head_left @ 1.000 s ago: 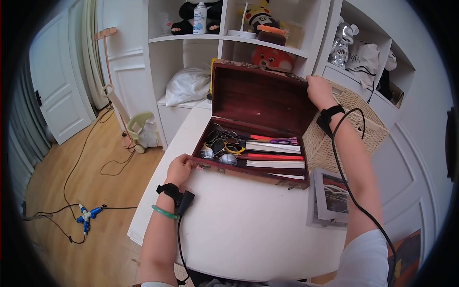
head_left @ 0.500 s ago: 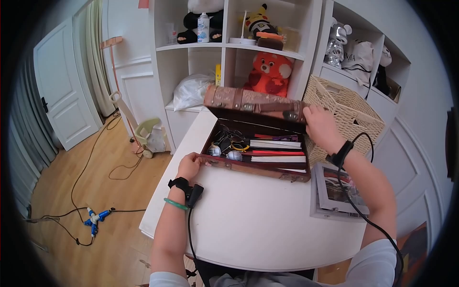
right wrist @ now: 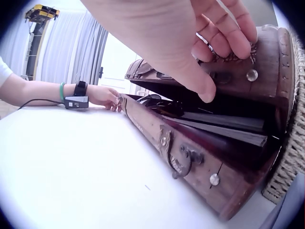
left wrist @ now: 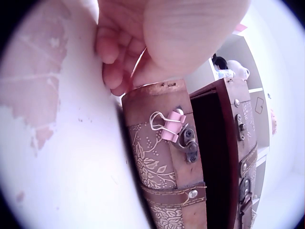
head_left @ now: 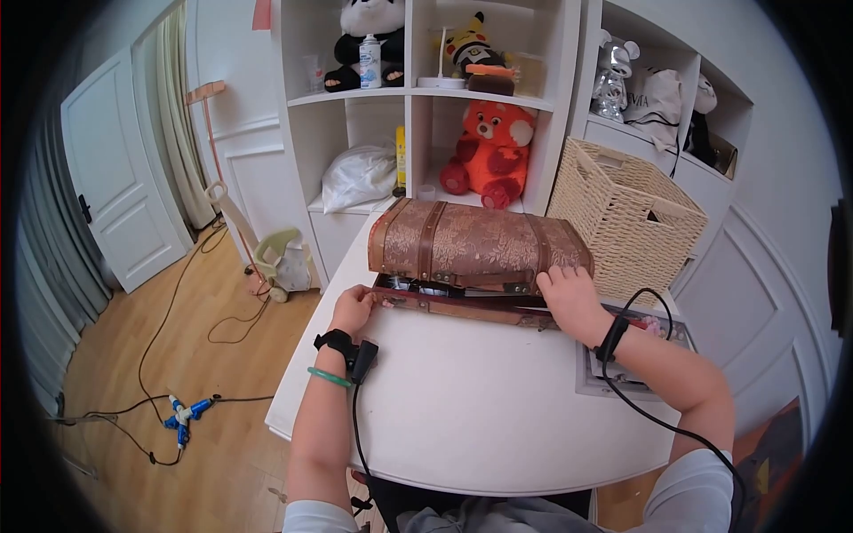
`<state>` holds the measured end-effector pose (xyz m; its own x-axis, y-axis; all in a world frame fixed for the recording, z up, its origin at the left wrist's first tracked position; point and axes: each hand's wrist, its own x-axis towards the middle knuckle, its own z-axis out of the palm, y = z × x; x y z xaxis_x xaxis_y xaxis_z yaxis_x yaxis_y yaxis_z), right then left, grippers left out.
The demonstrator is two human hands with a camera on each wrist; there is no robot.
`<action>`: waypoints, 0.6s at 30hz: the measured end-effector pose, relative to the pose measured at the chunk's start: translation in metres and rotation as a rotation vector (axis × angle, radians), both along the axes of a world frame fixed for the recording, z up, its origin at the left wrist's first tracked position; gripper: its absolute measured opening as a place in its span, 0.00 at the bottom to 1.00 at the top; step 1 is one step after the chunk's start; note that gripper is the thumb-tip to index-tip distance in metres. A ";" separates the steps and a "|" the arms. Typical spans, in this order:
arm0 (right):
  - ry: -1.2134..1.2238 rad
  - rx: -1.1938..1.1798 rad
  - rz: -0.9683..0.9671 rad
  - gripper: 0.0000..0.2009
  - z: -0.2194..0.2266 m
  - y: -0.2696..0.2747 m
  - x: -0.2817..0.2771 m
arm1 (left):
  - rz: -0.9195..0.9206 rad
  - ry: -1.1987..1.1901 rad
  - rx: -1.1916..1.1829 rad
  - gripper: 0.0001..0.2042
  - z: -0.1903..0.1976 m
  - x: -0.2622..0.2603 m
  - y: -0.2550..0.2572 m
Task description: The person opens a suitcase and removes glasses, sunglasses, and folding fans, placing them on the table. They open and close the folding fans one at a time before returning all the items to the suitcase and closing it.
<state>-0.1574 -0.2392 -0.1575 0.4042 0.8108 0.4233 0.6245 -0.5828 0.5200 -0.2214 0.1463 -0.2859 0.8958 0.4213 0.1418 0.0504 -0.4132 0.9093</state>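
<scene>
A brown patterned chest (head_left: 484, 244) stands on the white table (head_left: 462, 400), its lid lowered with a narrow gap at the front. The right hand (head_left: 573, 302) holds the lid's front edge near the right corner; in the right wrist view its fingers lie on the lid (right wrist: 267, 67) and the thumb is under the edge. At the chest's front left corner, the left hand (head_left: 353, 311) pinches the base's rim. A pink binder clip (left wrist: 173, 126) sits by a metal latch (left wrist: 189, 143) on the base. Books (right wrist: 224, 125) and glasses show dimly through the gap.
A woven basket (head_left: 622, 213) stands behind the chest's right end. A grey box (head_left: 604, 377) lies on the table at the right, partly under the right forearm. White shelves with plush toys (head_left: 493, 151) rise behind; black cables hang from both wrists.
The right hand has brought the lid from upright down and forward, nearly onto the base, hiding most of the contents. The left hand has stayed at the front left corner.
</scene>
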 end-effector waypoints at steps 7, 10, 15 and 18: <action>0.003 0.023 0.021 0.08 -0.008 -0.001 -0.005 | -0.008 0.011 -0.056 0.08 -0.001 -0.001 0.003; 0.035 0.011 0.029 0.07 -0.017 0.001 -0.005 | -0.013 0.000 -0.075 0.08 0.002 -0.002 0.001; 0.212 0.044 -0.031 0.07 -0.013 -0.001 -0.010 | -0.024 0.014 -0.032 0.08 0.010 -0.007 0.001; 0.384 0.118 0.013 0.08 -0.001 -0.003 -0.044 | -0.019 -0.004 -0.091 0.09 0.005 -0.006 0.005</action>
